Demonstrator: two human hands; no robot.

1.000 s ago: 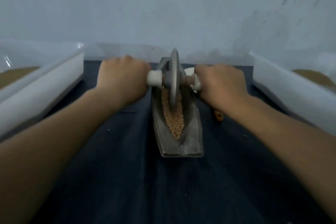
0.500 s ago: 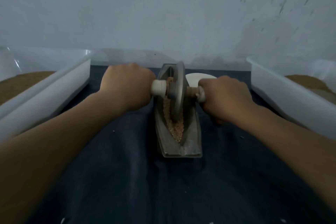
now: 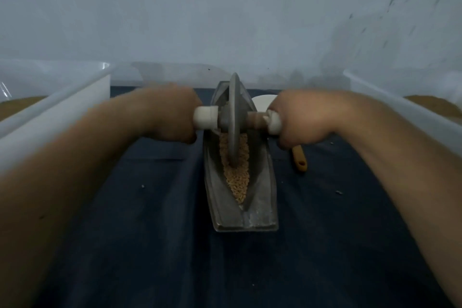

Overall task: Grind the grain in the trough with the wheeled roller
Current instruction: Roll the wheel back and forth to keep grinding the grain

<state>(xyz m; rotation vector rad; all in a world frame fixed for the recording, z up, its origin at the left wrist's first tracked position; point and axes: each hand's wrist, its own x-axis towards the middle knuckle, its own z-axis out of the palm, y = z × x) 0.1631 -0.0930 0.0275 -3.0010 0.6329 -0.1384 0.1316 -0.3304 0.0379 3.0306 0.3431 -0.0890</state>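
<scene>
A grey boat-shaped metal trough (image 3: 262, 210) lies lengthwise on the dark blue cloth, with tan grain (image 3: 238, 180) heaped along its groove. The grey wheeled roller (image 3: 234, 120) stands upright in the groove, its rim sunk in the grain around the middle of the trough. My left hand (image 3: 170, 114) grips the white left handle (image 3: 206, 117). My right hand (image 3: 300, 120) grips the right handle (image 3: 272, 125). Both wrists are blurred by motion.
White plastic tubs with brown meal stand on either side: left tub (image 3: 50, 117), right tub (image 3: 390, 100). A yellow-handled tool (image 3: 299, 159) lies right of the trough, and a white round dish (image 3: 263, 104) sits behind the roller. A pale wall closes the back.
The roller went toward the far end of the trough and has come back toward me to the middle. Both hands kept their grip on the handles.
</scene>
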